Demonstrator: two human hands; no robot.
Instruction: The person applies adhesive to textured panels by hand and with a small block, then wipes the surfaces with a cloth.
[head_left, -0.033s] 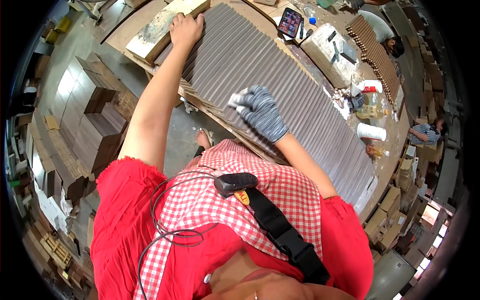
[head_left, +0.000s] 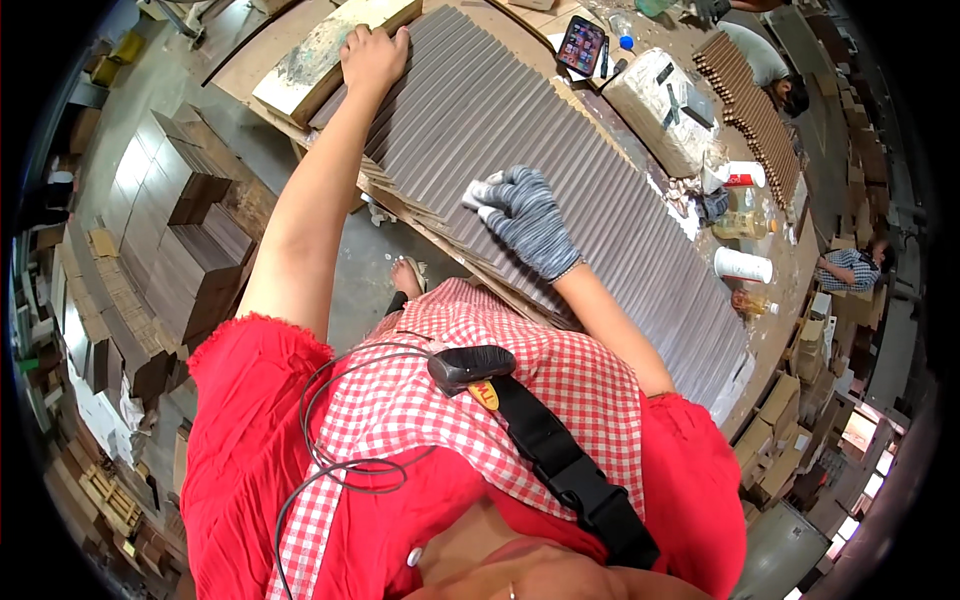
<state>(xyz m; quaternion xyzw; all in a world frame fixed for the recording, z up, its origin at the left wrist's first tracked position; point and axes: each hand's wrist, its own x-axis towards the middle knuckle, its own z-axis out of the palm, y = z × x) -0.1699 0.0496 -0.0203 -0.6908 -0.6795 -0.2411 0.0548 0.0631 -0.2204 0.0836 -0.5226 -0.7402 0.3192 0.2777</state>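
A long row of dark brown wooden strips [head_left: 620, 210] lies side by side, slanting across the worktable [head_left: 258, 58]. My right hand [head_left: 530, 222], in a grey knit glove, presses a small white cloth [head_left: 478, 192] onto the strips near the table's near edge. My bare left hand [head_left: 372, 55] is stretched out to the far end of the row. Its palm rests on the strips, next to a pale wooden block [head_left: 318, 52], and it holds nothing.
A phone [head_left: 582, 45], a white wrapped block [head_left: 665, 100], bottles [head_left: 742, 222] and a white cup [head_left: 742, 265] stand beyond the strips. Other people [head_left: 770, 62] work at the far right. Stacks of dark boards [head_left: 170, 235] sit on the floor to the left.
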